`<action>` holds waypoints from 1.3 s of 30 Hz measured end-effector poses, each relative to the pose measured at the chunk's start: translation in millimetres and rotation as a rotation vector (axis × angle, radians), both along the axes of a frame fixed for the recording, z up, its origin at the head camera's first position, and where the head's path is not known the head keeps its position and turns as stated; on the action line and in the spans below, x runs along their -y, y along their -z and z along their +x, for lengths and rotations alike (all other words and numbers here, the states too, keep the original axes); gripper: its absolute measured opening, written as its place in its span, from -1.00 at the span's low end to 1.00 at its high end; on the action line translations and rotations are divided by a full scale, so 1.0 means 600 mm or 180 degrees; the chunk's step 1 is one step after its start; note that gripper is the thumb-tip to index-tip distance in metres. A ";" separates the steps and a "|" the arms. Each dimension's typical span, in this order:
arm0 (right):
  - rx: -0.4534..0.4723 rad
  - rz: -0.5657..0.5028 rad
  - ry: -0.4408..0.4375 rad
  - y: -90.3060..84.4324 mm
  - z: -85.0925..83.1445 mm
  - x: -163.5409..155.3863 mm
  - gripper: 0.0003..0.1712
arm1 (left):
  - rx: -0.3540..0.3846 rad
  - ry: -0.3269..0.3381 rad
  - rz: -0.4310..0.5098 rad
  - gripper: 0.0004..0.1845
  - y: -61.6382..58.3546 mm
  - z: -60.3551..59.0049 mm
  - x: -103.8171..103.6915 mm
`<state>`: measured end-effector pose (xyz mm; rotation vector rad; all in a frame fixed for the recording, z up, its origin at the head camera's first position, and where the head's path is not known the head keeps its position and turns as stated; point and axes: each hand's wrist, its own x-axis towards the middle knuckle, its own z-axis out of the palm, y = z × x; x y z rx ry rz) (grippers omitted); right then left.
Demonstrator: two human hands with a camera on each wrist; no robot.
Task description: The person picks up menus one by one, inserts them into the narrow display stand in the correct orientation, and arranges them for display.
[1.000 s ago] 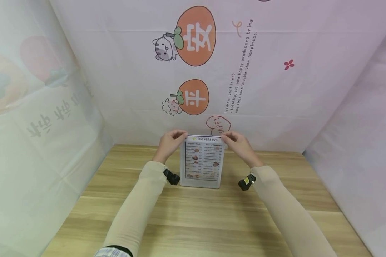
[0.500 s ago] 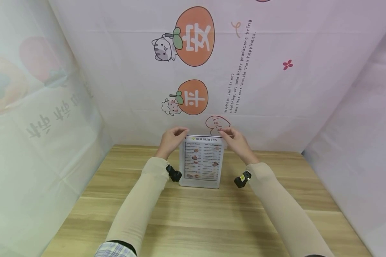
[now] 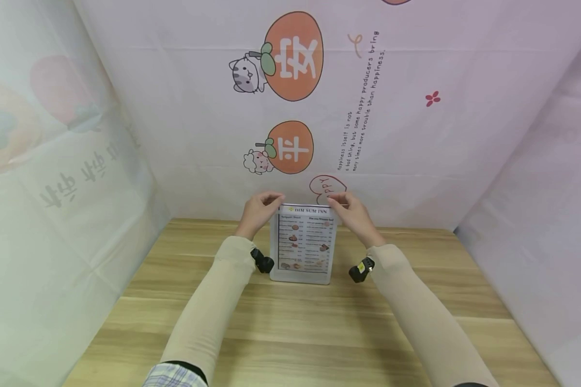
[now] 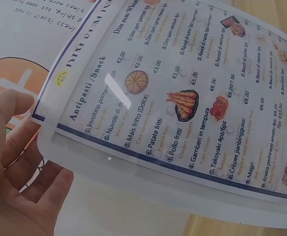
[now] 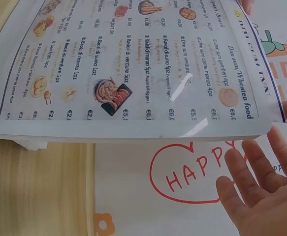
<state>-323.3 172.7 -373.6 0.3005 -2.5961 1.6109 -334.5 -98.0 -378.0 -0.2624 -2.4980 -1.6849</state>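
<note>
A printed menu sheet [image 3: 311, 236] headed "DIM SUM INN" stands upright on the table in a clear, pale-edged holder [image 3: 300, 277] with rounded corners. At its top left corner my left hand [image 3: 257, 212] pinches the sheet between thumb and fingertips. The opposite top corner is pinched by my right hand [image 3: 357, 216]. Close up in the left wrist view, the menu's blue-bordered corner sticks out past the holder's rounded corner. My right hand's other fingers [image 5: 246, 179] spread loosely below the sheet's edge in the right wrist view.
The wood-grain table [image 3: 281, 333] runs back to a white cloth backdrop [image 3: 213, 140] printed with oranges and writing, close behind the menu. White cloth also hangs along the left and right sides. A black camera [image 3: 263, 262] sits on each wrist.
Both hands have shifted slightly up and inward along the menu's top edge, my right hand further to the left. The holder stays in place.
</note>
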 end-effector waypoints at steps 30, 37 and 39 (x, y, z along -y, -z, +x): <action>0.0057 -0.0012 -0.0171 0.022 0.004 -0.004 -0.44 | 0.0087 -0.0028 -0.0001 -0.73 0.029 0.006 0.006; 0.0005 0.0007 -0.0242 0.021 0.003 -0.003 -0.46 | 0.0057 -0.0022 0.0003 -0.65 0.034 0.003 0.007; 0.0037 0.0014 -0.0215 0.021 0.004 -0.002 -0.46 | 0.0072 -0.0016 0.0045 -0.64 0.034 0.004 0.008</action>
